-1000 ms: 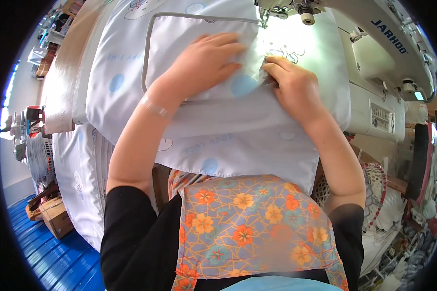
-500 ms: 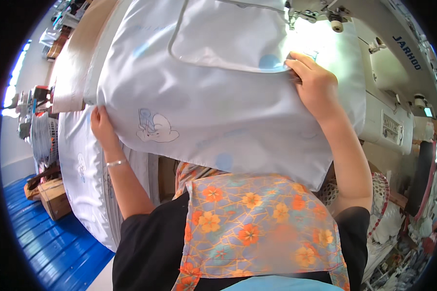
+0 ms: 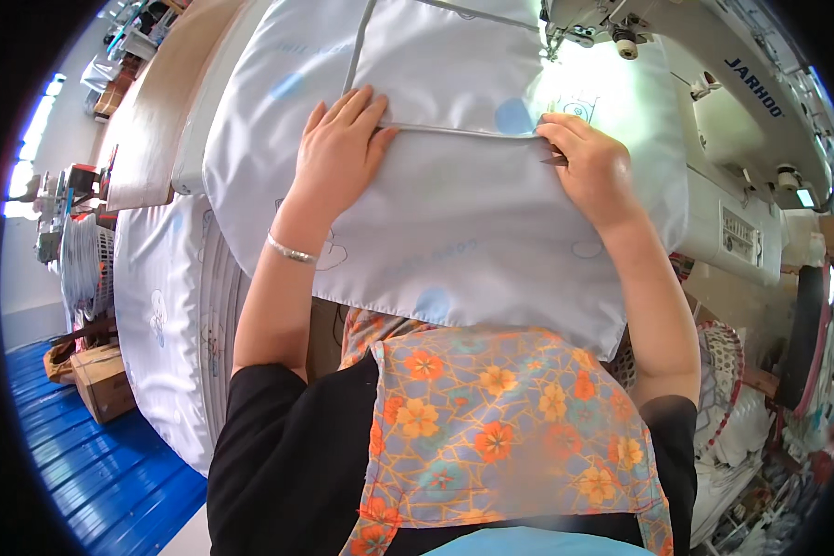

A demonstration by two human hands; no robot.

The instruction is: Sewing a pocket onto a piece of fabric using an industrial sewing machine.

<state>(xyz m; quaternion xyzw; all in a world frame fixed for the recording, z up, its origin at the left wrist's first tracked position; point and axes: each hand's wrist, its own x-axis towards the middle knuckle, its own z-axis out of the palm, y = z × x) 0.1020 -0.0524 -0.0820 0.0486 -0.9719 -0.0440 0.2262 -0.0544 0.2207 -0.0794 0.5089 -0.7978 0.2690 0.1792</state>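
- Sewing workshop: a blue floor point(image 3: 93, 482) runs along the lower left, and a cardboard box point(image 3: 102, 380) sits on it.
- Nearest the camera, a floral apron point(image 3: 500, 435) covers the person's front over a black top.
- Beyond the apron lies the cloth point(image 3: 454, 232), pale and shiny with faint blue dots; its near hem hangs over the table edge just above the apron.
- At the left a stack point(image 3: 167, 315) of similar cloth hangs down toward the floor.
- Left hand point(image 3: 338, 153) lies flat on the cloth, fingers spread and pointing away, pressing near a grey seam point(image 3: 454, 130); a thin bracelet point(image 3: 292, 248) circles the wrist.
- Right hand point(image 3: 588, 167) is curled, its fingertips pinching the cloth at the seam's right end.
- The two hands sit well apart along that seam.
- Past the hands, more of the cloth spreads up under the sewing machine point(image 3: 713, 102), a white one at the upper right; its needle part point(image 3: 565, 32) hangs just above the cloth.
- Farthest left, a bare tan tabletop point(image 3: 153, 111) stretches away.
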